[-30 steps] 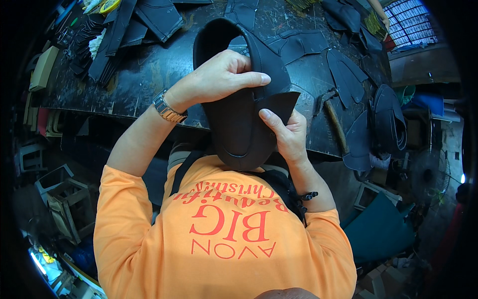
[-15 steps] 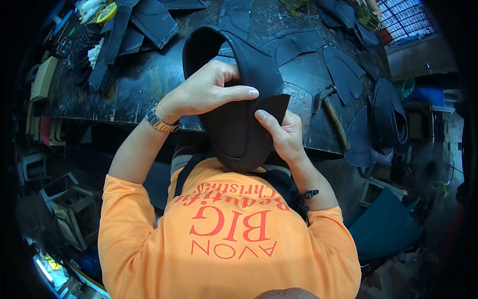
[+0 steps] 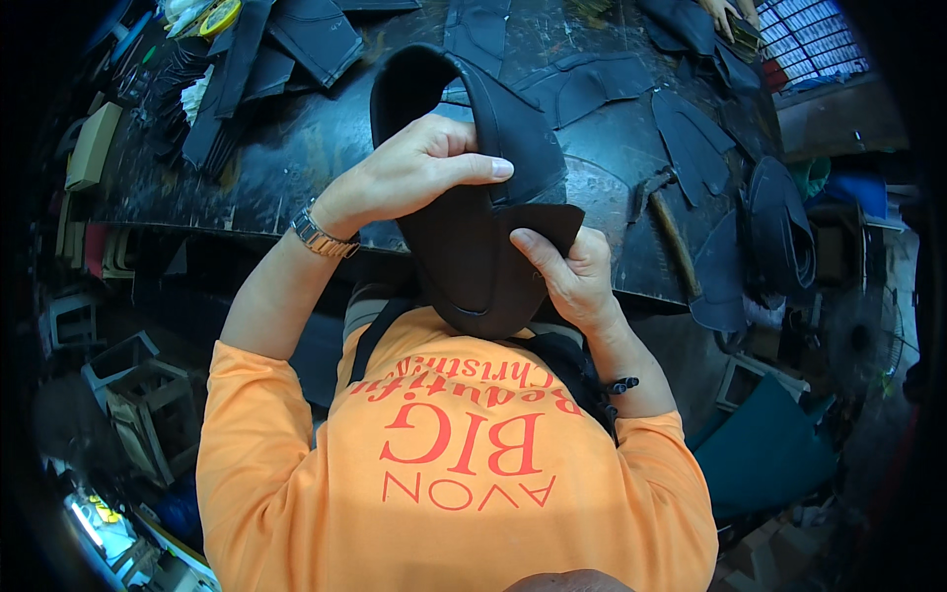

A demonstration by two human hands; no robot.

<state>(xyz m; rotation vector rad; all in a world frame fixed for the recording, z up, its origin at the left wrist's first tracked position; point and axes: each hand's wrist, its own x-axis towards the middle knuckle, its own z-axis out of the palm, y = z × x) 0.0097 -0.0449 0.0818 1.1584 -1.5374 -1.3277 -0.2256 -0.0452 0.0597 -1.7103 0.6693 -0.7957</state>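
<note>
A black boot upper (image 3: pixel 459 261) is held up between my hands, its rounded toe end against my orange shirt and its wide opening toward the table. My left hand (image 3: pixel 424 168) reaches into the opening, thumb pressed on the seam outside and its other fingers hidden inside. Lower on the right side, my right hand (image 3: pixel 572 271) pinches a loose black flap (image 3: pixel 547 222) of the upper, with the thumb on top and the fingers behind it. The flap overlaps the side of the upper and its pointed corner sticks out to the right.
Flat black cut pieces (image 3: pixel 582 89) lie about the dark worktable (image 3: pixel 296 187). A hammer (image 3: pixel 674 242) with a wooden handle rests at the right, beside rolled black material (image 3: pixel 779 227). A yellow tape roll (image 3: pixel 219 18) sits far left. Another person's hand (image 3: pixel 725 15) shows at the far right.
My right hand has drawn the flap inward and down, so its edge now lies across the upper near the seam. My left hand keeps its hold on the opening.
</note>
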